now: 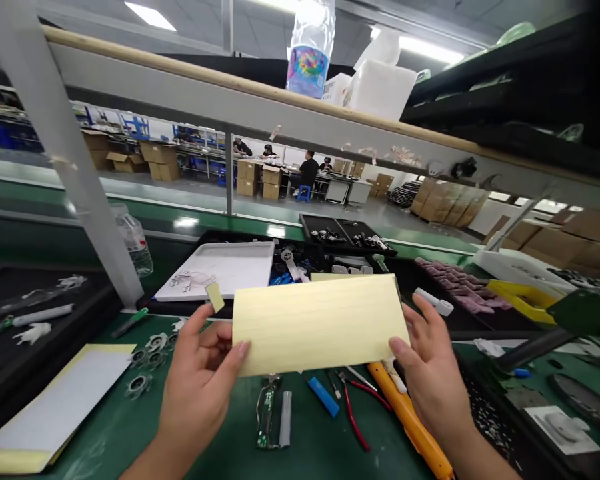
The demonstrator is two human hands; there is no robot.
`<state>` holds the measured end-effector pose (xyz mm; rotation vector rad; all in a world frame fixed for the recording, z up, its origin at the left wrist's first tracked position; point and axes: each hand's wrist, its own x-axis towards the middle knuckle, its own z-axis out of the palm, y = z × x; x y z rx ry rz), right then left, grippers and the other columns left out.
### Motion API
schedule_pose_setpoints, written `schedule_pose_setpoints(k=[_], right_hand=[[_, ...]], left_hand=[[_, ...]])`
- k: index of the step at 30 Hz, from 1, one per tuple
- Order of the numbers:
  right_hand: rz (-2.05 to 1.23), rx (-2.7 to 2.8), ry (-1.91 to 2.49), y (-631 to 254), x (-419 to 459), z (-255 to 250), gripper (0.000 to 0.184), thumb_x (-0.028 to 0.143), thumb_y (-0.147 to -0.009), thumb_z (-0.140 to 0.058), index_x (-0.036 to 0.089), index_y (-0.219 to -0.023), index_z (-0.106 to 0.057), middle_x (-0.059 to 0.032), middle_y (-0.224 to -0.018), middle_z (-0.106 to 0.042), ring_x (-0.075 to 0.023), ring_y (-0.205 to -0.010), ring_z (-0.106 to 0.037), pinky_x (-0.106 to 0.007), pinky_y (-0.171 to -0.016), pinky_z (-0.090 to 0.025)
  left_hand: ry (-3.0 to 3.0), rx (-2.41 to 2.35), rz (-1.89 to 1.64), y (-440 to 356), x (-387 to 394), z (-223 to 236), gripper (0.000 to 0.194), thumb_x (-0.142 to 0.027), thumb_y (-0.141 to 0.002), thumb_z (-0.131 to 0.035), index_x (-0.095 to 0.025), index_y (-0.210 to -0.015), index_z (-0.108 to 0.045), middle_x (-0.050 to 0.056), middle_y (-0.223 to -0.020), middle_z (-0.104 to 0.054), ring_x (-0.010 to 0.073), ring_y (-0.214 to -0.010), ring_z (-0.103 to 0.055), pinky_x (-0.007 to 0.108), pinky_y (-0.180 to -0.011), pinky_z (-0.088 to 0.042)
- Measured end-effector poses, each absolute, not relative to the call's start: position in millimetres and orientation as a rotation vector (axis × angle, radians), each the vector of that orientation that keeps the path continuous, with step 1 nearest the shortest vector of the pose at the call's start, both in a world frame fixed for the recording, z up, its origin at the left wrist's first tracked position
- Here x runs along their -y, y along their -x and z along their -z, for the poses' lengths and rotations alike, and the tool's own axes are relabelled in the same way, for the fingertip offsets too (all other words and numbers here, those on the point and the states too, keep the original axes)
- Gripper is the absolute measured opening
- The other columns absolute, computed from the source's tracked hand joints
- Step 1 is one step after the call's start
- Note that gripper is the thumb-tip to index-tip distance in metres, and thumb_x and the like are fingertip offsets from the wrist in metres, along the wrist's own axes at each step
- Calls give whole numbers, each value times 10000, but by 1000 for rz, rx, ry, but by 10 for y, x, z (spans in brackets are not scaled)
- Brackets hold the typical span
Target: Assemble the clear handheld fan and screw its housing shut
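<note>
A pale yellow paper sheet (320, 323), folded or curved at its ends, is held up level above the green bench. My left hand (200, 373) is closed on its left end, thumb in front and fingers behind. A small yellow paper piece (215, 297) sits at my left index fingertip. My right hand (433, 370) grips the right end the same way. Below the sheet lie a green circuit board (267, 413), a clear tube (285, 419), a blue strip (323, 397), red-handled pliers (353, 413) and an orange tool (410, 420).
White and yellow sheets (65, 407) lie at left beside several small round motor-like parts (139, 385). A white tray (220, 267) and black parts tray (347, 237) stand behind. A slanted post (75, 147) and shelf beam (260, 100) cross in front. Other people (307, 172) sit far off.
</note>
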<state>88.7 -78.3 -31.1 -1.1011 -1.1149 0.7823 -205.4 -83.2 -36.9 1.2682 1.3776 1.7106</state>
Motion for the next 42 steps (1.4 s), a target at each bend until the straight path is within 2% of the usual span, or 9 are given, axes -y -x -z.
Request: schedule_pose_setpoints(k=[6,8,10,12,17,22,30,36,42], right_hand=[[155,1592,1202,-781,396,341,632,379,-898,-659,220,-1469,-439,-147,-1620,-318,-342,-1515,-277,-566,-1224,-278],[212,1639,1247,-689,4,310,502,332,-928,-599,174,-1396,-515,-173,-1582,-369,-335,-1517,-259,-569,-1246,-227],[156,1701,1310,-556,-416,311,435,281,-933,-604,142,-1344,-566,-201,-1556,-399,-360,-1511,-260,-580,-1229,-258],[57,1799,1366,-399,-756,359,385,288,-934,-662,157,-1292,-605,-160,-1493,-489,-351,-1438,-394,-596,-1164,-357],[-178,1932,1431,-161,-837,624,287,331,-967,-660,170,-1204,-649,-105,-1319,-622,-266,-1202,-607,-507,-1023,-515],[-338,1823,1485,-310,-148,909,234,359,-995,-617,151,-1089,-666,-50,-1024,-697,-190,-925,-678,-411,-882,-566],[-547,1691,1352,-137,400,1216,268,417,-976,-603,160,-931,-663,9,-760,-628,-147,-701,-605,-326,-725,-515],[-875,1604,1013,135,489,1352,358,452,-943,-538,198,-1186,-604,21,-744,-579,-141,-644,-547,-276,-612,-452],[-1137,1406,990,8,546,1380,204,389,-911,-647,199,-839,-625,38,-658,-535,-98,-555,-463,-231,-527,-372]], left_hand=[[-1326,-1163,-1743,2343,147,66,748,-373,-825,-738,-299,-1455,-342,-32,-893,-593,127,-710,-609,227,-643,-525],[-1337,-1212,-1694,2492,-218,-51,719,-315,-857,-719,-283,-1467,-341,-34,-879,-580,124,-679,-602,228,-601,-518],[-1325,-1320,-1622,2636,-567,-154,573,-277,-924,-676,-211,-1428,-411,9,-935,-618,141,-704,-618,259,-597,-539],[-1310,-1450,-1550,2762,-839,-223,399,-303,-965,-649,-174,-1323,-529,58,-1057,-644,167,-795,-649,316,-674,-584],[-1384,-1625,-1561,2863,-880,-132,348,-311,-948,-677,-165,-1254,-599,104,-1290,-602,263,-1109,-626,476,-932,-559],[-1535,-1396,-1576,2491,-156,373,285,-317,-956,-657,-159,-1188,-607,60,-1096,-655,220,-978,-647,438,-902,-547],[-1426,-1119,-1441,2066,352,1087,257,-417,-951,-613,-163,-970,-580,-24,-763,-568,115,-602,-529,251,-566,-440],[-1457,-1014,-1161,2093,434,1049,252,-409,-882,-642,-160,-839,-633,-37,-655,-531,95,-555,-468,223,-533,-386],[-1512,-1017,-831,1951,525,1061,218,-358,-858,-680,-149,-805,-716,-23,-635,-561,98,-559,-448,212,-507,-351]])
